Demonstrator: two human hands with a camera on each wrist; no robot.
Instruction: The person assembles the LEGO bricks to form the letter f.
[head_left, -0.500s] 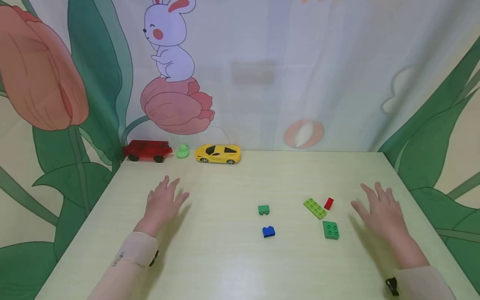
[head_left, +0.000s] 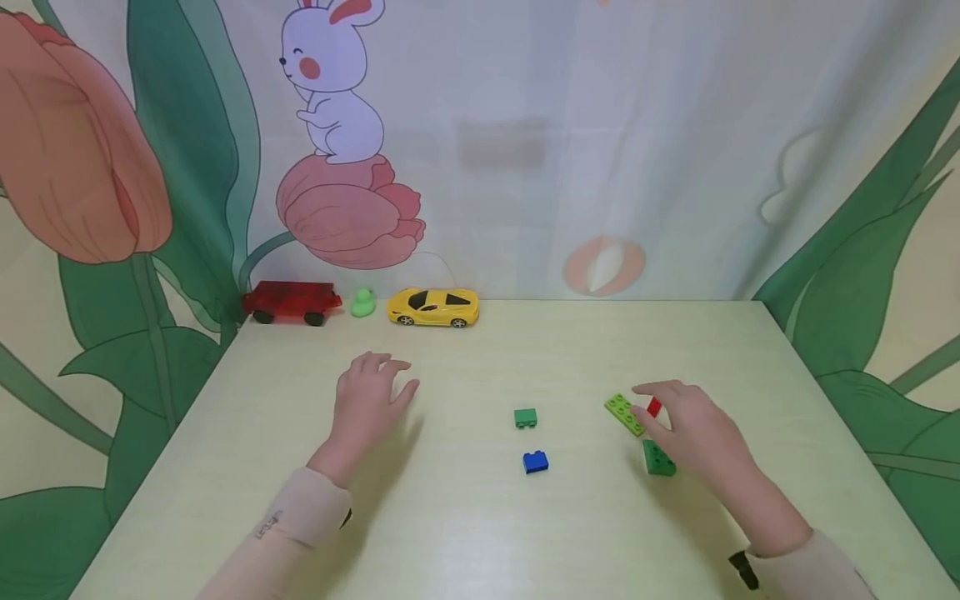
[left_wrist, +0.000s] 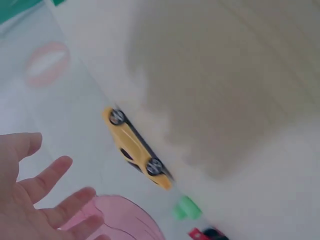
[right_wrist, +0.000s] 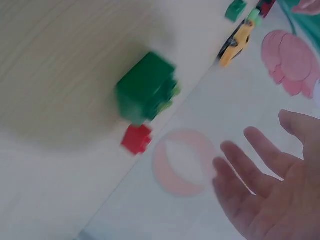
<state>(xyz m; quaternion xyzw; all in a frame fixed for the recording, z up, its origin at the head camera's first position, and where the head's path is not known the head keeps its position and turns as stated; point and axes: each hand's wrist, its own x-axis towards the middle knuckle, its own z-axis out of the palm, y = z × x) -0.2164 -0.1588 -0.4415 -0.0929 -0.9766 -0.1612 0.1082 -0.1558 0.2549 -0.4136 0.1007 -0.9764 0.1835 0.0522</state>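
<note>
Right hand [head_left: 696, 427], spread and empty, is near the red brick [head_left: 655, 407], light green brick [head_left: 619, 408] and larger green brick [head_left: 657, 461], right of the frame's centre; left hand [head_left: 366, 404] is also spread and empty. Work seems barely begun: no brick is gripped, and their handling remains to do.

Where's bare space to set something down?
Bare table: nearer than the blue brick, between the sleeves; also right of the yellow car, along the back edge. Crowded: by the right hand, around the lime brick, red brick and large green brick; back left, by the red car.
</note>
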